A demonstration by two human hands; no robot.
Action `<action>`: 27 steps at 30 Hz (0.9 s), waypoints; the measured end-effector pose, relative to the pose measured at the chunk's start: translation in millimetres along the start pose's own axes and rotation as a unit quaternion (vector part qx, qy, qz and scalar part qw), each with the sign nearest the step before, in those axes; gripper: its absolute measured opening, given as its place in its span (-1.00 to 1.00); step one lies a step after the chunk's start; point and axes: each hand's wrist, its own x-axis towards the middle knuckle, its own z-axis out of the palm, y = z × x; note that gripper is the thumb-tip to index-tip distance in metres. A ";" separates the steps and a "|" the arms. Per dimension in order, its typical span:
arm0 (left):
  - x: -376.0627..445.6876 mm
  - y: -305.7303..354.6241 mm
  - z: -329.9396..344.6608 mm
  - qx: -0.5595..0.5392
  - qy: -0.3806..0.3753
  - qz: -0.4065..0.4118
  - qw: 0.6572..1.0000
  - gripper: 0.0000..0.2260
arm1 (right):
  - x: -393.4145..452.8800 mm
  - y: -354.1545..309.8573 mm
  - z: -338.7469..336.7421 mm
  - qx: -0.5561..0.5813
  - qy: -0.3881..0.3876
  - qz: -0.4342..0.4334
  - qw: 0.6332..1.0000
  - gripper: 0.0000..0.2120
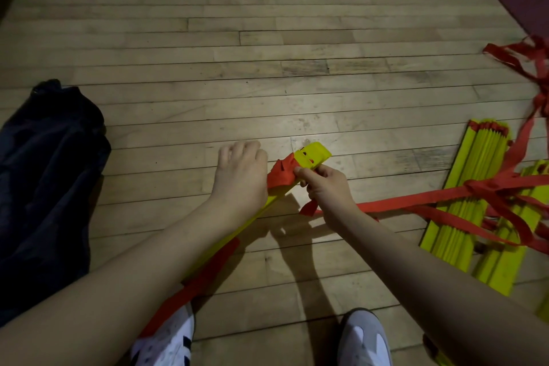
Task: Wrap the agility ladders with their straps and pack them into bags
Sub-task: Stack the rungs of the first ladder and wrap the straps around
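Wrapping was under way: the right hand (pixel 323 184) pinched the yellow rung bundle (pixel 312 154), held above the floor (pixel 267 38), where the red strap (pixel 280 177) bunched; the left hand (pixel 242 171) hovered loosely curled, holding nothing. Next, the strap likely needed winding tight.

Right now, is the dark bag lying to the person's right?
No, the dark bag lies on the wooden floor at the person's left, beside the left hand.
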 end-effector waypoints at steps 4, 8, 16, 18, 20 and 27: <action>2.8 6.6 -1.6 -0.203 -0.102 -0.044 0.973 -0.62 | -0.2 -0.4 -3.2 0.016 -0.024 0.004 1.000 -0.87; 11.4 -9.2 3.6 -0.254 -0.214 -0.009 0.943 -0.62 | -0.6 -1.6 -6.6 0.032 -0.049 -0.010 0.998 -0.91; 8.8 -9.9 5.6 -0.454 -0.177 -0.090 0.869 -0.71 | -2.6 -6.0 -10.9 -0.002 -0.119 -0.048 0.992 -0.81; 14.4 -10.1 4.6 -0.394 -0.138 -0.081 0.905 -0.65 | -1.8 -5.1 -11.7 -0.015 -0.152 -0.043 0.987 -0.84; 17.5 -10.0 5.2 -0.339 -0.118 -0.072 0.931 -0.63 | -0.8 -5.5 -12.1 -0.030 -0.152 -0.043 0.987 -0.85; 15.0 2.7 7.2 -0.205 -0.078 -0.077 0.973 -0.69 | -1.6 -12.5 -8.2 -0.066 -0.159 -0.057 0.983 -0.81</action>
